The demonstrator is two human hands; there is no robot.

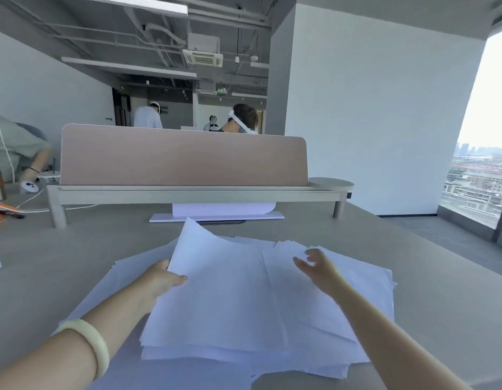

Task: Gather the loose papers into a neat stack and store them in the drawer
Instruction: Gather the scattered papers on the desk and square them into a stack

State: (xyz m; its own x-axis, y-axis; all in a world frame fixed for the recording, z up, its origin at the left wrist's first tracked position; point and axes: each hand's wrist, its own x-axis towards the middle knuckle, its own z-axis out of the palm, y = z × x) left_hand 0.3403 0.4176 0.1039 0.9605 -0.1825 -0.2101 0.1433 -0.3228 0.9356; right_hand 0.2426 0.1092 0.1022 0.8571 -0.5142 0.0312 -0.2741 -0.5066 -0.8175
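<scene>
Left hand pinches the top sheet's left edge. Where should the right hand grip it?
Likely its right edge, from the right, opposite the left hand. The top sheet curls up at its far corner, off the pile, so opposed grips should keep it flat.

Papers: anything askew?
Yes. The papers lie fanned at mixed angles on the desk, edges unaligned. The left hand grips the top sheets, whose far corner lifts and curls. The right hand is open above the pile.

Bare forearms, pale bangle (88,343) on left wrist
</scene>
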